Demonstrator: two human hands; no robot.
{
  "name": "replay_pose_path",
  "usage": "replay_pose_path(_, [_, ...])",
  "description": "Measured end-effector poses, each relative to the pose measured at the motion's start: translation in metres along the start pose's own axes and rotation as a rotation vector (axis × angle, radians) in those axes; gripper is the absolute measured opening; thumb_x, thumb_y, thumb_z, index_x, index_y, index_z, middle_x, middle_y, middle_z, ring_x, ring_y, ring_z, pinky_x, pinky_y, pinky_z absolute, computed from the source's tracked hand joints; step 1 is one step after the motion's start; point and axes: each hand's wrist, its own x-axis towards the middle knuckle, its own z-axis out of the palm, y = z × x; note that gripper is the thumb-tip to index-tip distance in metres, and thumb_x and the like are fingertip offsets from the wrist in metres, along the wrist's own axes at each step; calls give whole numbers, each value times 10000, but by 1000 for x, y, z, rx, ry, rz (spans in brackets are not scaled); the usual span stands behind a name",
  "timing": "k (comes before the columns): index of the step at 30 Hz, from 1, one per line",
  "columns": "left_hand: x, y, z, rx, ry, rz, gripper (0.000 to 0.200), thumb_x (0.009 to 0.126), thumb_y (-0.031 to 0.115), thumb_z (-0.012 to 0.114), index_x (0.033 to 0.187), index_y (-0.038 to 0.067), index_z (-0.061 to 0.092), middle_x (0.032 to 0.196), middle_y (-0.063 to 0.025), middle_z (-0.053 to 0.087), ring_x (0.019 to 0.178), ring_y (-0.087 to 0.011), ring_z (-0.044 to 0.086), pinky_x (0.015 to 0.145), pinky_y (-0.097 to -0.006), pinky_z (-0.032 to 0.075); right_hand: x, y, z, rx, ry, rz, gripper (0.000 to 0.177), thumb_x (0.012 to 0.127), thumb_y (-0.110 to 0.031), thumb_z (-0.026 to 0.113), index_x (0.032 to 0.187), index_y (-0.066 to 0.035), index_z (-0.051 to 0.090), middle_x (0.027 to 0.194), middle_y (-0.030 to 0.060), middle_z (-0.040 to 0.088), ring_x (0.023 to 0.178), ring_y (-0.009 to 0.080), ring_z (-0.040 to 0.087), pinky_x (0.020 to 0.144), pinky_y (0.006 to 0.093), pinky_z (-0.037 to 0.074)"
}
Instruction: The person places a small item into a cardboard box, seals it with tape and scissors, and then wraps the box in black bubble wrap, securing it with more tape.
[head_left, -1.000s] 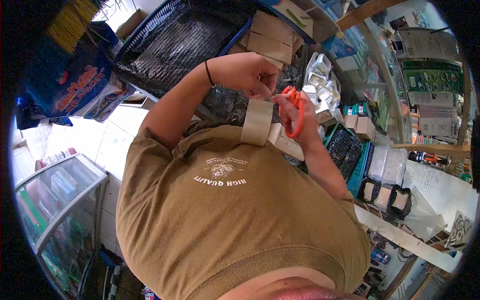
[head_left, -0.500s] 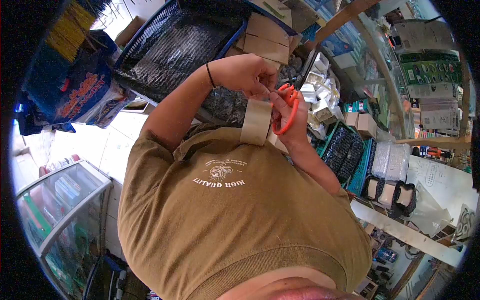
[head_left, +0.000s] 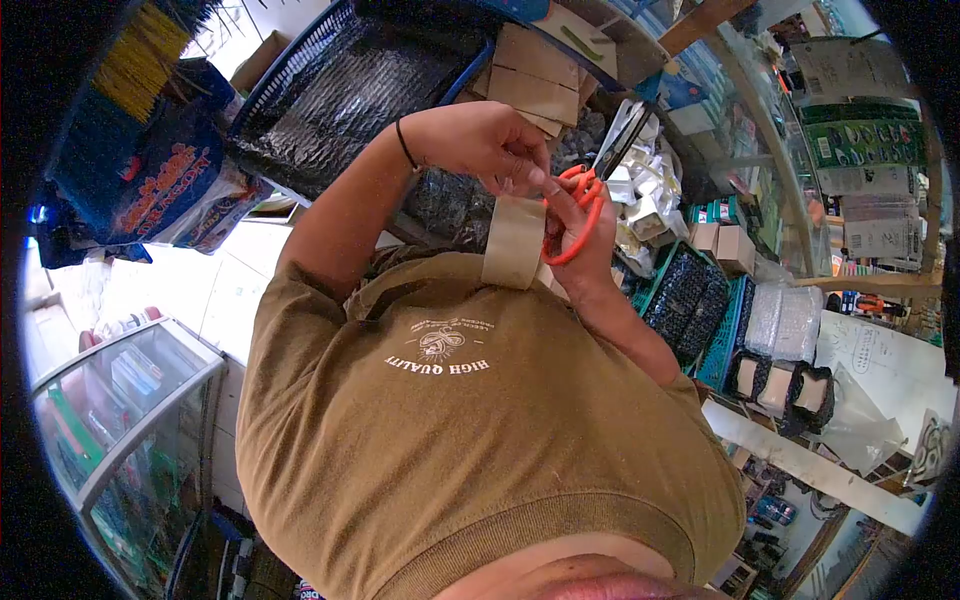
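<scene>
My right hand holds scissors with orange handles, the blades pointing up and away to the right. Beside that hand, close against my brown shirt, is a wide roll of beige tape; what supports it is partly hidden. My left hand, with a dark band at the wrist, is closed, its fingertips meeting the right thumb just above the roll. Whatever is pinched between those fingertips is too small to make out.
A blue basket lined with black bubble wrap stands ahead on the left, with cardboard pieces beside it. White boxes, a green crate and wrapped packages lie on the right. A glass case stands at left.
The scissors have turned slightly, and their blades now show wider apart. My left hand has shifted a little, with its fingertips still at the right thumb. The roll has hardly moved.
</scene>
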Motion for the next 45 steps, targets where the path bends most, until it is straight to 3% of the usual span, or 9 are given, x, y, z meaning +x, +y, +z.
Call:
replay_pose_path(12, [2, 3, 3, 73, 43, -43, 202, 879, 226, 601, 869, 24, 594, 736, -11, 614, 662, -83, 595, 586, -230, 526, 2, 0, -8, -13, -70, 0, 276, 785, -167, 717, 864, -68, 471, 677, -17, 506, 492, 60, 466, 416, 209, 366])
replay_pose_path(22, [-1, -4, 6, 12, 73, -19, 188, 886, 209, 591, 870, 21, 586, 735, -8, 610, 679, -77, 603, 593, -229, 530, 7, 7, -55, 175, -317, 97, 459, 850, -512, 556, 903, -60, 504, 715, -7, 435, 570, 93, 403, 501, 228, 337])
replay_pose_path(24, [-3, -4, 5, 18, 75, -9, 185, 886, 201, 592, 876, 17, 586, 739, -9, 609, 681, -78, 606, 594, -231, 534, 17, -8, -85, 74, -453, 272, 458, 865, -511, 532, 984, -72, 472, 763, -26, 395, 618, 57, 391, 532, 206, 328])
replay_pose_path(26, [-3, -3, 6, 43, 79, -22, 182, 884, 194, 595, 884, 12, 587, 745, -9, 608, 682, -81, 610, 597, -232, 539, 27, -28, -110, -531, -494, 239, 325, 876, -371, 567, 971, -70, 489, 766, -18, 419, 629, 35, 395, 528, 194, 324])
replay_pose_path(28, [-1, -6, 7, 19, 97, -43, 181, 883, 188, 597, 892, 7, 587, 748, -11, 607, 685, -86, 616, 602, -233, 544, 27, -64, -115, -736, -537, 380, 361, 827, -355, 613, 983, -50, 500, 772, -4, 447, 654, 49, 425, 555, 207, 354])
replay_pose_path(32, [-1, -9, 6, 10, 78, -19, 184, 880, 187, 602, 908, 6, 588, 763, -15, 607, 698, -94, 625, 609, -235, 550, 32, -96, -129, -1194, -817, 122, 580, 727, -470, 681, 1024, -5, 502, 786, 22, 492, 718, 114, 491, 634, 261, 416])
replay_pose_path(33, [-1, -8, 6, 11, 81, -20, 187, 878, 189, 605, 911, 6, 588, 763, -15, 606, 698, -95, 626, 607, -235, 549, 31, -107, -120, -1208, -812, 173, 729, 671, -565, 685, 1070, 12, 488, 810, 60, 525, 756, 192, 518, 690, 318, 439])
replay_pose_path(39, [-2, -7, 8, -15, 91, -37, 198, 868, 199, 619, 922, 11, 588, 768, -17, 606, 692, -100, 627, 594, -236, 547, 34, -111, -99, -1319, -936, 120, 806, 675, -651, 640, 1104, 14, 483, 825, 117, 538, 749, 238, 520, 700, 340, 442])
replay_pose_path(45, [-6, 1, 11, -18, 132, -8, 190, 848, 179, 623, 882, -8, 613, 743, -52, 623, 674, -127, 653, 581, -241, 552, 43, -110, -80, -1341, -1016, 88, 777, 676, -711, 593, 967, 0, 475, 761, 113, 503, 696, 253, 485, 650, 360, 419])
